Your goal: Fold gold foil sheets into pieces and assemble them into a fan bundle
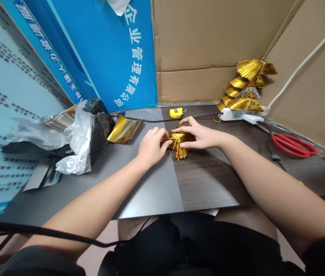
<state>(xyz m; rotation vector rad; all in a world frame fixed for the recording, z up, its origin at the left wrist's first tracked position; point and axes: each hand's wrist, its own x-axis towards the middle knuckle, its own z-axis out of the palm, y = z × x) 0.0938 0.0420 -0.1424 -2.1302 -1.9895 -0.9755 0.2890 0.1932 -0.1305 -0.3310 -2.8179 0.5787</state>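
Note:
A pleated piece of gold foil (178, 145) lies between my hands at the middle of the table, its fanned end toward me. My left hand (153, 146) pinches its left side with thumb and fingers. From the right, my right hand (198, 135) curls around the other side, thumb and fingertips against the foil; part of the foil is hidden under it. A stack of flat gold foil sheets (124, 129) rests left of my left hand. Several folded gold fans (244, 86) are piled up at the back right.
A yellow tape measure (176, 112) lies behind my hands near a black cable. White power strip (231, 114) and red-handled scissors (294, 145) are at right. Plastic bags (78, 134) crowd the left. Cardboard (197, 38) and a blue panel (99, 50) wall the back.

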